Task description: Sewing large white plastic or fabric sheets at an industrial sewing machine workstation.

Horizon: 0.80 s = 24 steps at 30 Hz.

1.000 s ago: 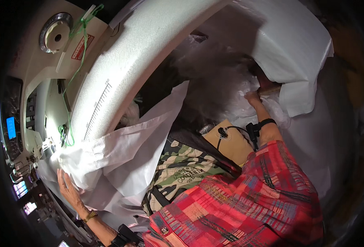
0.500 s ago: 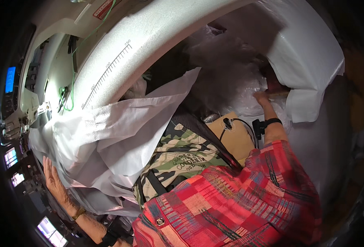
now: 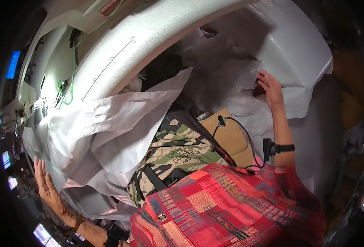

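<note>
My left hand (image 3: pixel 48 192) is at the lower left with its fingers stretched out and the thumb apart, beside the white woven sheet (image 3: pixel 124 123) that drapes from the machine in folds. On the right, my right hand (image 3: pixel 272 88) reaches forward with loosely bent, parted fingers. Its fingertips are at the edge of crumpled clear plastic (image 3: pixel 243 76), in front of a second stretch of white sheet (image 3: pixel 299 61). No object shows in its grasp.
A white sewing machine arm (image 3: pixel 149 33) with a printed scale curves across the top. A green thread (image 3: pixel 73 78) hangs at its left end. A camouflage apron (image 3: pixel 178 152) covers my lap, with a tan pad (image 3: pixel 227 133) and black cable beside it. Lit screens show at the far left.
My right hand has moved up from the lower part of the plastic, its fingers loosening and coming into sight. The left hand keeps its pose; the whole view has shifted slightly.
</note>
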{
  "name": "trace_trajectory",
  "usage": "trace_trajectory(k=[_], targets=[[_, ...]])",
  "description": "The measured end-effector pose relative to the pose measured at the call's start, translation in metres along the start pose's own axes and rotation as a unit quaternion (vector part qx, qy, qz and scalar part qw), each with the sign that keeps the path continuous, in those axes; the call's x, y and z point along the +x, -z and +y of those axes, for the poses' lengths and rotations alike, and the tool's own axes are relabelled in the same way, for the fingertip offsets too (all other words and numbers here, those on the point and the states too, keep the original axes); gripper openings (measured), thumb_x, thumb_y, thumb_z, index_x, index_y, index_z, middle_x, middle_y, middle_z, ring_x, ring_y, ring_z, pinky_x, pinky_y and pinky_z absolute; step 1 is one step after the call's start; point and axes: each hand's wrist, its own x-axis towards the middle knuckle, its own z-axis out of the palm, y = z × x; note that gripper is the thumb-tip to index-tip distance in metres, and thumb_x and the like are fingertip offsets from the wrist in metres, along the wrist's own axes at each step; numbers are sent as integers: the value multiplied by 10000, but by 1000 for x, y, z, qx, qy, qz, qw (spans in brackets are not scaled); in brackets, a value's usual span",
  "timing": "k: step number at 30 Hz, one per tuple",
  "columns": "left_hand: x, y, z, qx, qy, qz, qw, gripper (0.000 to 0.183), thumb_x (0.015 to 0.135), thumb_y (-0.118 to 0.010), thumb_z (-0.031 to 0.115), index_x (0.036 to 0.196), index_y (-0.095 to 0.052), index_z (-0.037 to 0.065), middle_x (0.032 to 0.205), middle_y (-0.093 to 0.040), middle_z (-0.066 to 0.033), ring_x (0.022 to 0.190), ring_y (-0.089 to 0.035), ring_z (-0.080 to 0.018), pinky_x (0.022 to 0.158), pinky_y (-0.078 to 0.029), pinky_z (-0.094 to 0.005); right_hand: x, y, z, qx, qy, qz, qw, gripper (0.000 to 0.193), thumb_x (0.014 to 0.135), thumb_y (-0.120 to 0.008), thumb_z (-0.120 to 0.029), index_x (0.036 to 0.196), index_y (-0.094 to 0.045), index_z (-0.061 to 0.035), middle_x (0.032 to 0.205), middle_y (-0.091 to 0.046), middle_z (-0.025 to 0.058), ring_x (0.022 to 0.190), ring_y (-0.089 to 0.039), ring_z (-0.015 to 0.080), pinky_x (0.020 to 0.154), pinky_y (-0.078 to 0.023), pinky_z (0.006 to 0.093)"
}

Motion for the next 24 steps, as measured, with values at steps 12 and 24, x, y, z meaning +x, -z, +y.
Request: trace_trajectory(k=[12, 24], targets=[[15, -64, 165, -330, -34, -136, 934, 539, 873, -644, 143, 1361, -493, -28, 1299, -578, -187, 798, -646, -142, 672, -481, -214, -76, -164, -289, 269, 308, -413, 814, 570, 961, -523, -381, 1335, -466, 45, 1321, -527, 189, 1291, -437, 321, 1077, -320, 473], [94, -52, 200, -674, -294, -190, 651, 328, 1015, -445, 165, 1224, -549, -65, 1268, -585, -173, 1047, -619, -173, 1005, -459, -316, -141, -255, -270, -43, 707, -323, 628, 647, 818, -705, -447, 1256, -508, -13, 1279, -471, 215, 1204, -452, 343, 993, -348, 447]])
